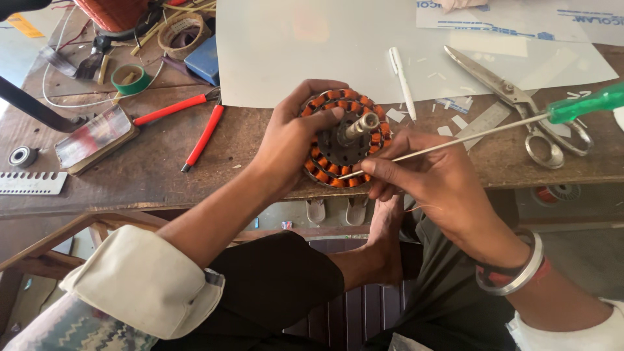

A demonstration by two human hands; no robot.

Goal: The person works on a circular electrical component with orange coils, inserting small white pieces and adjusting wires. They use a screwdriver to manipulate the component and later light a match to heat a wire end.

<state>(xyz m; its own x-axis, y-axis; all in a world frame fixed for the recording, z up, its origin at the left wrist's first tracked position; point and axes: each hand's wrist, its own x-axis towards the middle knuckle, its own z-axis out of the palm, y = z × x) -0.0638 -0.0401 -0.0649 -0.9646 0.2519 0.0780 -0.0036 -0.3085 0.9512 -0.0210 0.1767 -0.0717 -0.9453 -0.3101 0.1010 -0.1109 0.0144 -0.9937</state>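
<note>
Gripping a round motor stator (pixel 344 138) wound with orange coils, the left hand (pixel 292 140) curls around its 9 o'clock side, thumb lying over the top face near the metal shaft (pixel 361 125) that sticks up from the middle. The stator sits at the near edge of the wooden workbench (pixel 149 162), held just above it, roughly at the centre of the view. The right hand (pixel 429 179) comes in from 4 o'clock, its fingers pinched shut on the thin steel shank of a screwdriver (pixel 494 128); the green handle points away toward 2 o'clock and the tip rests on the coils at the stator's 6 o'clock rim. The two hands are close together, almost meeting at the bottom of the stator. A metal bangle (pixel 520 270) rings the right wrist.

At 12 o'clock from the stator a large white sheet (pixel 292 52) covers the bench, with a white pen (pixel 402 81) lying on its lower edge. Big steel scissors (pixel 520 104) lie at 2 o'clock, partly under the screwdriver. At 9 o'clock rest red-handled pliers (pixel 195 123), and farther out at 10 o'clock a green roll of tape (pixel 130 79). A small bearing (pixel 22 156) sits near the far left edge.
</note>
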